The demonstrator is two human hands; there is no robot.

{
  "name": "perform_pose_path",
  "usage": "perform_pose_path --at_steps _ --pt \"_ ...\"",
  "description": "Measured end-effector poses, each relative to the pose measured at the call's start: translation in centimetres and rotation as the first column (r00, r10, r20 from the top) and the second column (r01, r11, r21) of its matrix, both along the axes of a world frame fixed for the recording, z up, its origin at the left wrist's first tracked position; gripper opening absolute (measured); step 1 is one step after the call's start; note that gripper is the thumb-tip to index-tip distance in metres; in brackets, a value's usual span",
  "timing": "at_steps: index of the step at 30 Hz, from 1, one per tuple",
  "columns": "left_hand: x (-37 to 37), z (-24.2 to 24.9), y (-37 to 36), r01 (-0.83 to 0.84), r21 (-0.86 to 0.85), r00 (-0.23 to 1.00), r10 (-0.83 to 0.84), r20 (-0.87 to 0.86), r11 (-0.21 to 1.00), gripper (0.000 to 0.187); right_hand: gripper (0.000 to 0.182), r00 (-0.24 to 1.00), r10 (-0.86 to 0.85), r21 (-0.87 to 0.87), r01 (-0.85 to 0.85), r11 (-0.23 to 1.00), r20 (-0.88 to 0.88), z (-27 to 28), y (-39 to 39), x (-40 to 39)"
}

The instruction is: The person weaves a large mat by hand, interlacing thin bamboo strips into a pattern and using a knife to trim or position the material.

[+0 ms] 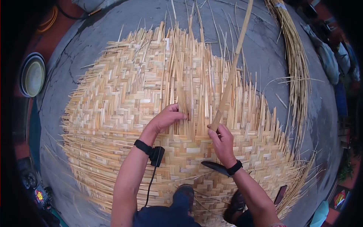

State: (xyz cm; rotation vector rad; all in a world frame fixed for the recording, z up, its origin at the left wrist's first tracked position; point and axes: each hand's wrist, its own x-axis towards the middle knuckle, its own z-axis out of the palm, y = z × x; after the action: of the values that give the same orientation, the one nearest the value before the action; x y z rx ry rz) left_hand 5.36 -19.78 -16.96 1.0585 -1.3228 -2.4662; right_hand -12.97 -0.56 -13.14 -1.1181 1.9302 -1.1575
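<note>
A large woven mat of flat straw-coloured strips (124, 94) lies on the grey floor, with loose strip ends round its edges. My left hand (168, 117) is over the middle of the mat, its thumb and fingers pinched at upright strips (180, 90). To its right, my right hand (222, 142) grips the lower end of a long flat strip (234, 60), which slants up to the top of the view. Beneath my right wrist, a dark curved blade (214, 167) lies on the mat; its other end is hidden by my arm.
A bundle of long thin strips (297, 68) lies on the floor at the right. Round basins (33, 75) stand at the far left. My shoes (184, 193) are on the mat, and a dark flat object (280, 195) lies at lower right. A cable hangs from my left wrist.
</note>
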Motion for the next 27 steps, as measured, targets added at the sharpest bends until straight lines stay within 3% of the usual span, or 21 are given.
perform_pose_path --at_steps 4,7,8,10,12,13,15,16,17,18,20,21,22,23,24,25,27 --pt "-0.1 0.4 0.0 0.083 0.074 0.981 -0.068 -0.179 0.994 0.036 0.016 0.979 -0.132 0.185 0.103 0.977 0.156 -1.1 -1.4 0.8" --pt "-0.5 0.7 0.2 0.043 0.093 0.979 -0.023 -0.201 0.995 0.040 0.022 0.963 0.205 0.132 -0.184 0.974 -0.174 -0.9 -2.8 0.9" --pt "-0.2 1.0 0.0 0.047 0.060 0.990 -0.038 -0.138 0.997 0.044 0.022 0.963 0.206 0.136 -0.184 0.974 -0.174 -1.2 -3.0 0.7" --pt "0.8 2.2 -0.4 0.046 0.027 0.996 -0.044 -0.074 0.999 0.048 0.024 0.873 0.415 0.176 -0.380 0.908 -0.255 -1.9 -3.5 0.2" --pt "2.3 3.7 -0.6 -0.346 -0.013 0.929 0.341 -0.144 0.938 0.043 0.023 0.883 0.432 0.215 -0.393 0.894 -0.184 -2.1 -4.2 -0.5" --pt "3.8 3.7 -0.9 -0.352 -0.015 0.927 0.346 -0.142 0.936 0.043 0.022 0.890 0.441 0.251 -0.404 0.880 -0.114 -2.1 -4.5 -0.8" --pt "7.0 3.9 -0.7 -0.357 -0.320 0.926 0.377 -0.001 0.877 0.034 0.023 0.861 0.490 0.255 -0.448 0.857 -0.134 -2.5 -4.9 -1.1" --pt "7.4 3.4 0.5 -0.361 -0.324 0.925 0.381 -0.001 0.875 0.034 0.024 0.838 0.524 0.264 -0.477 0.839 -0.153 -2.6 -5.2 -1.3" --pt "7.8 2.1 2.6 -0.469 -0.311 0.852 0.516 0.088 0.827 0.030 0.027 0.789 0.596 0.386 -0.508 0.770 -0.149 -2.1 -5.8 -1.4" --pt "8.5 1.1 4.4 -0.568 -0.309 0.754 0.633 0.176 0.763 0.025 0.027 0.789 0.596 0.385 -0.509 0.770 -0.149 -2.1 -5.8 -1.5" --pt "10.1 0.0 7.3 -0.587 -0.294 0.732 0.649 0.207 0.755 0.025 0.029 0.787 0.616 0.380 -0.576 0.723 0.021 -2.0 -5.8 -1.5" --pt "10.9 -0.5 8.1 -0.606 -0.278 0.708 0.664 0.239 0.746 0.024 0.029 0.780 0.625 0.382 -0.584 0.716 0.019 -1.7 -5.5 -1.1" --pt "11.4 -0.4 8.1 -0.618 -0.276 0.698 0.675 0.238 0.736 0.024 0.031 0.818 0.538 0.342 -0.456 0.822 -0.202 -0.6 -5.3 -0.5" --pt "12.0 -0.3 8.1 -0.723 -0.223 0.641 0.755 0.139 0.654 0.019 0.033 0.813 0.417 0.262 -0.334 0.905 -0.407 0.3 -5.4 0.1" --pt "12.7 0.0 8.3 -0.812 -0.159 0.562 0.826 0.045 0.562 0.015 0.033 0.806 0.433 0.262 -0.352 0.899 -0.404 0.8 -5.6 1.0" --pt "13.1 0.1 8.5 -0.820 -0.162 0.549 0.834 0.046 0.549 0.015 0.035 0.831 0.471 0.199 -0.428 0.881 -0.297 1.2 -6.0 2.3" --pt "13.4 0.1 8.5 -0.948 0.154 0.263 0.958 -0.118 0.279 0.016 0.037 0.826 0.544 -0.048 -0.555 0.830 -0.145 -0.5 -6.7 5.5"
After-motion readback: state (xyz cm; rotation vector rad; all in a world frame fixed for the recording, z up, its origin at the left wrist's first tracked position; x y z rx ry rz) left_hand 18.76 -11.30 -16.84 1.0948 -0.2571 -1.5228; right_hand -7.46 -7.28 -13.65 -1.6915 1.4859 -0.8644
